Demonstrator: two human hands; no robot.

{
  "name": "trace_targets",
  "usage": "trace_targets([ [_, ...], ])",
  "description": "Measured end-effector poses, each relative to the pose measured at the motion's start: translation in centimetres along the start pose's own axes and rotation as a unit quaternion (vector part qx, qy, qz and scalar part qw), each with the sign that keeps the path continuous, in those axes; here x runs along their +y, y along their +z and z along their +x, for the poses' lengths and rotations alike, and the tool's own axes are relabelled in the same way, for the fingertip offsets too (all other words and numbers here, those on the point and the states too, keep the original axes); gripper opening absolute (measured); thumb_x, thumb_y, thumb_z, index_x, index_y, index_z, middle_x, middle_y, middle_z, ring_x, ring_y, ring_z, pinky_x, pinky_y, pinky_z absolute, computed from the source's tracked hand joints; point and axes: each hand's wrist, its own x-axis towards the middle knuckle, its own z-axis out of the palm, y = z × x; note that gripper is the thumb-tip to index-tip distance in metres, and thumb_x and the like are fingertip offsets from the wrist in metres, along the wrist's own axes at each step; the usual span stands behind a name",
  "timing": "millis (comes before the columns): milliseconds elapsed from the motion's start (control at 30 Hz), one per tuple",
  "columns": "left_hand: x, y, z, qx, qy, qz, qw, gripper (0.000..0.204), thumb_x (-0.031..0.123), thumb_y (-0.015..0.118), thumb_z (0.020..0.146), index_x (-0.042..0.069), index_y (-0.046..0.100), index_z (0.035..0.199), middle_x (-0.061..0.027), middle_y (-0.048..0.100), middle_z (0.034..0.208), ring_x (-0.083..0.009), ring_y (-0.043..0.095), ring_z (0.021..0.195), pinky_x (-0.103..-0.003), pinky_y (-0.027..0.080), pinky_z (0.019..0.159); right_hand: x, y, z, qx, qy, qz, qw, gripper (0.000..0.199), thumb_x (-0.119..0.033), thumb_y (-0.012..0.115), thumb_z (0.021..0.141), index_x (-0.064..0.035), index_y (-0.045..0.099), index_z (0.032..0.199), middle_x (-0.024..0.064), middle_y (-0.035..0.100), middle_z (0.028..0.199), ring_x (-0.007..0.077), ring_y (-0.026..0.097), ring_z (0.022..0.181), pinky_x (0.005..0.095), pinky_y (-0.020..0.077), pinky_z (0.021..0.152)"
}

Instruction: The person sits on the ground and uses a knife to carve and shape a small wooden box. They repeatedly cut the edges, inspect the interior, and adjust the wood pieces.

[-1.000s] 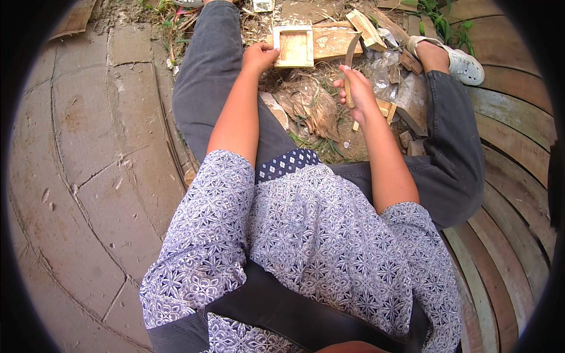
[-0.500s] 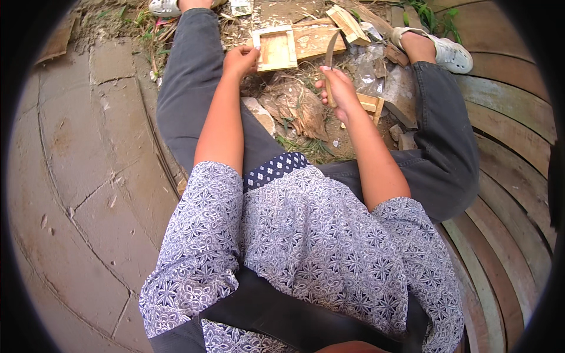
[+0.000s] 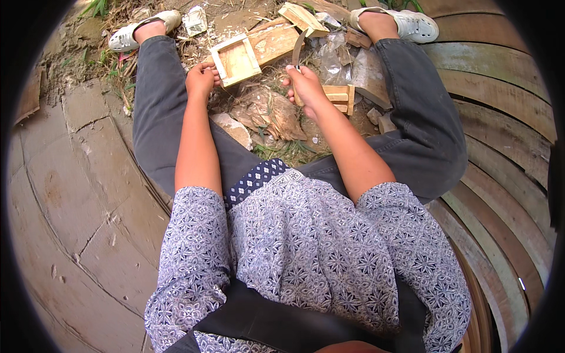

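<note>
My right hand (image 3: pixel 307 91) encloses the knife (image 3: pixel 297 53), blade outward, probably safer. Whether my left hand (image 3: pixel 202 80) pinches the box (image 3: pixel 236 62), I cannot tell.

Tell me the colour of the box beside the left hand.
The wooden box is pale yellow-tan, best in the head view.

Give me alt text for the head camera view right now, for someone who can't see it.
A person's right hand holds a curved knife, blade pointing away, while the left hand is at the left edge of a shallow square wooden box. The box is beside a wooden board, between legs in dark trousers.
</note>
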Motion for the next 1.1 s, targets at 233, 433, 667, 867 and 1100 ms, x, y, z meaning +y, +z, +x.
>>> trace_targets([
  [233,5.7,4.7,-3.4,0.102,0.405,0.320,0.851,0.033,0.013,0.064,0.087,0.009,0.068,0.120,-0.0175,0.069,0.112,-0.0362,0.065,0.105,-0.043,0.053,0.091,-0.8,0.2,-0.7,0.057,-0.062,0.083,0.993,0.027,-0.035,0.058,0.103,-0.0097,0.052,0.106,0.0009,0.055,0.081,0.0095,0.052,0.061,0.0272,0.0442,0.052],
  [433,10.6,15.0,-5.0,-0.007,0.535,0.504,0.678,0.059,0.026,0.078,0.081,0.017,0.058,0.136,-0.0100,0.057,0.135,-0.0310,0.058,0.119,-0.044,0.049,0.094,-3.0,0.7,-1.4,0.118,-0.130,0.187,0.967,0.026,-0.033,0.058,0.104,-0.0098,0.048,0.096,-0.0002,0.053,0.073,0.0089,0.050,0.053,0.0257,0.0426,0.046],
  [667,15.5,20.2,-1.7,-0.081,0.546,0.641,0.533,0.055,0.025,0.074,0.082,0.022,0.060,0.135,-0.0024,0.061,0.133,-0.0235,0.060,0.118,-0.040,0.050,0.093,-4.5,1.4,-2.3,0.146,-0.145,0.225,0.952,0.028,-0.033,0.056,0.105,-0.0077,0.048,0.098,0.0004,0.051,0.072,0.0077,0.049,0.050,0.0246,0.0415,0.043],
  [867,16.8,16.8,-0.1,-0.080,0.592,0.385,0.704,0.044,0.022,0.074,0.090,0.011,0.063,0.131,-0.0071,0.070,0.124,-0.0288,0.069,0.108,-0.041,0.056,0.088,-5.8,2.1,-3.2,0.135,-0.160,0.254,0.944,0.025,-0.032,0.056,0.105,-0.0079,0.049,0.100,-0.0001,0.052,0.071,0.0071,0.049,0.049,0.0235,0.0406,0.042],
  [1100,17.4,11.6,-0.8,-0.129,0.150,-0.259,0.945,0.045,0.035,0.052,0.107,-0.007,0.056,0.122,-0.0183,0.066,0.104,-0.0351,0.070,0.091,-0.045,0.061,0.087,-5.6,1.7,-2.4,0.137,-0.174,0.260,0.940,0.027,-0.034,0.058,0.104,-0.0114,0.046,0.096,-0.0012,0.052,0.071,0.0078,0.050,0.051,0.0250,0.0425,0.044],
])
